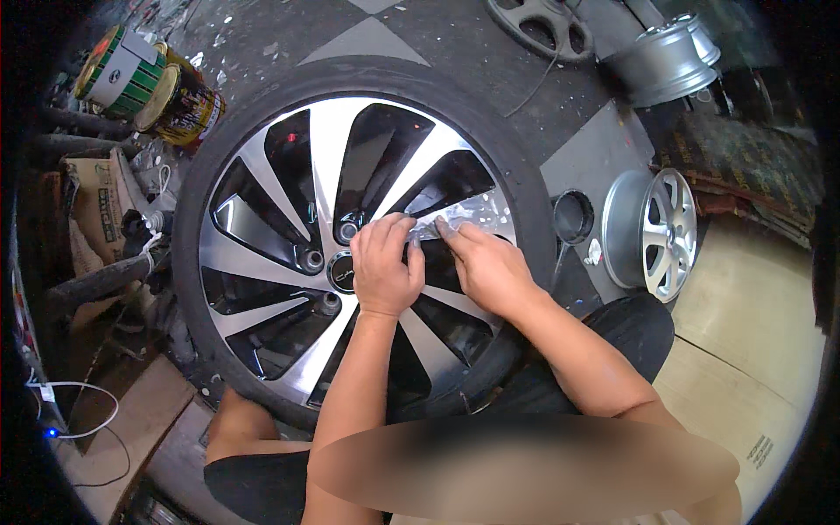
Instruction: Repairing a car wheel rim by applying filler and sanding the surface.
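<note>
A large car wheel lies flat before me, its alloy rim (331,166) with silver spokes and black recesses, ringed by a black tire (188,236). Across a spoke right of the hub stretches a piece of clear, crinkled plastic film (477,216). My left hand (385,267) rests beside the round center cap (341,272), its fingers bent and closed at the film's left end. Close by on the right, my right hand (488,267) has its fingers pressed together on the film. The fingertips of both hands nearly meet, and their undersides are hidden.
Paint cans (179,105) stand at the far left. Another alloy wheel (669,232) stands at the right, with a silver rim (669,66) farther back and a wheel cover (547,26) beyond the tire. A black round cup (573,216) sits right of the tire. Cardboard (744,289) covers the right side.
</note>
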Tool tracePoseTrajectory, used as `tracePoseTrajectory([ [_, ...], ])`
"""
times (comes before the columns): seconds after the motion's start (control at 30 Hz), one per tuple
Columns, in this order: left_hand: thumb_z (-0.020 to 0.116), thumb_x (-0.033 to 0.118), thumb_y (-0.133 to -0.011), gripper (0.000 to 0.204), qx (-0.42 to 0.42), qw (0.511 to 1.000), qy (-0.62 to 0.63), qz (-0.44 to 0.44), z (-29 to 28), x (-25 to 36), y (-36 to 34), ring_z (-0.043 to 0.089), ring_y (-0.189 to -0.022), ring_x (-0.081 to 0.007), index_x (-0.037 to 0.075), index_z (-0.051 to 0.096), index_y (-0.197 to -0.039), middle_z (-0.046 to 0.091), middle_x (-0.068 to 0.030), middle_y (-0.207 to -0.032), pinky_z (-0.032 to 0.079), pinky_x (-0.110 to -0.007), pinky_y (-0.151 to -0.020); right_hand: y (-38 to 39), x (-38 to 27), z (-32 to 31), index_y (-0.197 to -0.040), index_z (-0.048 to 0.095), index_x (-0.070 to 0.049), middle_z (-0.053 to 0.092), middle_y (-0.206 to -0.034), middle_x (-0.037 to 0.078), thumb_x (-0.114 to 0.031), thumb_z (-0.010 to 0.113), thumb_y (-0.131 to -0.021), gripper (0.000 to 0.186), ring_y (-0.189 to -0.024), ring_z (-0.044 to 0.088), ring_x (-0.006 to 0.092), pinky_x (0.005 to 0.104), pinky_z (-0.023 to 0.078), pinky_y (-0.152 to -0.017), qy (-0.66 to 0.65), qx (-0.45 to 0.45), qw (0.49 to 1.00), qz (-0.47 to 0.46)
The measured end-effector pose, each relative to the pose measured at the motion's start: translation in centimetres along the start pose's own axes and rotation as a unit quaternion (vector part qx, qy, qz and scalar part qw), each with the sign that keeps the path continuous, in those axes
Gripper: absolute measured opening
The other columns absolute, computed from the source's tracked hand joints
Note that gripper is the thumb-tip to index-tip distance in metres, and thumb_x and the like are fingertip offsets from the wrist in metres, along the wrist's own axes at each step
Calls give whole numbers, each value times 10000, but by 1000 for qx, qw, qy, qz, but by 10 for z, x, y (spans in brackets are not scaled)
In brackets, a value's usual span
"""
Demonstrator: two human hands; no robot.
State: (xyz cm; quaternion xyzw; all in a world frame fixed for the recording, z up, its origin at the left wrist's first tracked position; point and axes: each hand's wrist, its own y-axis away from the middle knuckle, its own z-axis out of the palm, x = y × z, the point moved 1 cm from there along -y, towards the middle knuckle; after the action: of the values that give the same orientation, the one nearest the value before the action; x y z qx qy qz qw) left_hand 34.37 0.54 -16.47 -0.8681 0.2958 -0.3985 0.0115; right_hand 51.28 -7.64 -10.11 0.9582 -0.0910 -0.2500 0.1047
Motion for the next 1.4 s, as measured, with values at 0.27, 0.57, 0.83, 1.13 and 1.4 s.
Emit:
tracePoseTrajectory([
  [0.27, 708, 93, -854, 362, -6, 1000, 9, -9, -2, 6, 0, 639, -1216, -351, 66, 709, -1215, 714, -113, -1268, 438, -468, -1089, 1, 2, -2, -1571, 604, -136, 692, -1187, 156, -91, 610, -1025, 548, -1035, 710, 433, 538, 599, -838, 16, -8, 1000, -2],
  [0.57, 738, 137, -877, 339, 5, 1000, 2, 1, -1, 6, -2, 645, -1176, -322, 67, 712, -1207, 702, -96, -1260, 452, -474, -1058, -1, 1, -6, -1556, 617, -130, 699, -1158, 163, -66, 592, -1012, 549, -1048, 707, 437, 536, 601, -859, 30, -13, 999, -13],
  [0.83, 712, 115, -857, 363, 5, 1000, 16, -5, -3, 5, -2, 638, -1199, -340, 77, 708, -1218, 711, -100, -1265, 441, -466, -1079, -7, -2, -7, -1551, 632, -150, 699, -1147, 169, -72, 603, -1005, 552, -994, 718, 452, 549, 597, -848, 26, -4, 1000, -12],
  [1.13, 723, 103, -867, 333, 24, 999, 28, -3, -1, 4, -1, 652, -1175, -325, 68, 715, -1198, 713, -94, -1241, 462, -466, -1044, -12, -4, -15, -1479, 688, -93, 729, -1127, 177, -88, 608, -979, 506, -981, 735, 440, 542, 601, -877, 62, -22, 998, -8],
  [1.4, 721, 119, -889, 310, 26, 1000, 11, -2, -4, 0, 5, 663, -1191, -304, 75, 733, -1196, 725, -97, -1235, 461, -461, -1069, 28, -27, -120, -1296, 781, 23, 621, -832, 201, -5, 580, -891, 453, -756, 645, 314, 396, 521, -744, -62, 4, 998, 2],
])
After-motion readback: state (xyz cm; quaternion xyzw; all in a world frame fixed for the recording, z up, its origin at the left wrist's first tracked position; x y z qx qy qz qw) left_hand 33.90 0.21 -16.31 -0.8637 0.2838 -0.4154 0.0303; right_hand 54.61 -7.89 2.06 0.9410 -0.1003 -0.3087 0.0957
